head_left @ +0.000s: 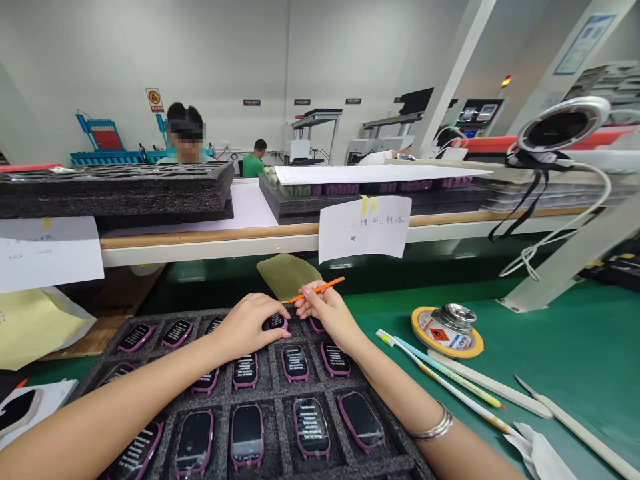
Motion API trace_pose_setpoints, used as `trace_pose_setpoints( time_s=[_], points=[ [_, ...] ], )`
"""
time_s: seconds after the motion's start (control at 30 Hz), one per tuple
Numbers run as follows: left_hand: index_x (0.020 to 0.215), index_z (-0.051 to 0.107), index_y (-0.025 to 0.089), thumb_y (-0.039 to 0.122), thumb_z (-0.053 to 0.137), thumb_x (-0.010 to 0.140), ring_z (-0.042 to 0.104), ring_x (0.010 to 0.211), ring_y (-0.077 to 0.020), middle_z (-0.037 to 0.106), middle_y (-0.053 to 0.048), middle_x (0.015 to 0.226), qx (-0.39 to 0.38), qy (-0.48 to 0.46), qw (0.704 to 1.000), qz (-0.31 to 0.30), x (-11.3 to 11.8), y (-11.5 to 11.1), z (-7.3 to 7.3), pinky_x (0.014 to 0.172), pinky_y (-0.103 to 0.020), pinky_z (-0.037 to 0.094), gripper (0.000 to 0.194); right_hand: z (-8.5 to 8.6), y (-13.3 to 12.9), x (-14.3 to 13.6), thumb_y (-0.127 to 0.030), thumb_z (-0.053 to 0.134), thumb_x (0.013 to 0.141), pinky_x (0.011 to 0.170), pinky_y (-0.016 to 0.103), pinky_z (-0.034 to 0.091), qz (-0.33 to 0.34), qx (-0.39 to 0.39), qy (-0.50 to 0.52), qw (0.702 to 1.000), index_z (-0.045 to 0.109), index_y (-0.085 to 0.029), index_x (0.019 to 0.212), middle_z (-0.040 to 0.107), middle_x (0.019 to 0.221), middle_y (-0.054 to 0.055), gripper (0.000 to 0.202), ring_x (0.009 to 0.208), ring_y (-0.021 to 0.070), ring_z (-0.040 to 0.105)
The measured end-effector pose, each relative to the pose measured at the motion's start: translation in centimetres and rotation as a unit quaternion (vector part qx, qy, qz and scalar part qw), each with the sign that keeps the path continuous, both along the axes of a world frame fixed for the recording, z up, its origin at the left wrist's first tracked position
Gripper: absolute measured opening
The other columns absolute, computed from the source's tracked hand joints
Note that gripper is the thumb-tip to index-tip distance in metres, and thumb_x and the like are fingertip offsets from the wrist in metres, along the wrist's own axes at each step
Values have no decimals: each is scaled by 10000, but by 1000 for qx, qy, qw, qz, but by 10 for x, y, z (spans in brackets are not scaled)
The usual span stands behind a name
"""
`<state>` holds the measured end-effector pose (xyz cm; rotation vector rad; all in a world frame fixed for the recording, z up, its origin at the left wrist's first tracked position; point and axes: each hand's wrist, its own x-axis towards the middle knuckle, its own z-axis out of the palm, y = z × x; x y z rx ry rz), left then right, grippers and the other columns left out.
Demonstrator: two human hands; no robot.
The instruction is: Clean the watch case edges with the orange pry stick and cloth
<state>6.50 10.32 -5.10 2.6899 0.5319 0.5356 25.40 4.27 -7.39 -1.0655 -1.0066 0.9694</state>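
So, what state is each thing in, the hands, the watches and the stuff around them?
Left hand: thumb and fingers around a watch
Right hand: closed on an orange stick
Foam tray: many slots filled
Near watch with text: screen lit
Watch just right of it: screen dark
Handwritten note: taped up, hanging
White-handled blade: uncovered, lying down

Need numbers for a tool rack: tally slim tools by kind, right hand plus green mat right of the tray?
Orange stick in right hand: 1
White-handled brush: 1
Blue-yellow stick: 1
Pale flat stick: 1
Pointed blade tool: 1
Total: 5
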Motion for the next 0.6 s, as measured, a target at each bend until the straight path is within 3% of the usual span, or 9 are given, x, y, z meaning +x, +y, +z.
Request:
trace_pose_setpoints(
  time_s=[0.17,0.33,0.6],
  points=[
    [1043,640,233,327,785,825,655,1058,-254,726,-40,1095,-30,-24,999,27,1,-2,-2,959,-414,501,278,-8,0,1,-719,754,668,511,265,524,0,3,-32,999,543,-209,782,683,608,-7,564,505,133,636],
    [1252,535,236,325,813,781,645,1171,-264,686,-78,1249,-66,-41,996,52,-2,0,-7,1015,-421,507,554,-9,-1,-1,-723,732,694,522,271,525,5,7,-58,998,551,-205,794,687,613,-3,558,516,134,636],
    [1207,587,236,355,801,795,644,1152,-274,699,-69,1221,-46,-35,997,53,-2,0,-11,995,-425,511,479,-9,-4,0,-723,721,713,565,289,545,3,13,-92,996,572,-200,803,693,642,10,551,565,143,648]
  ],
)
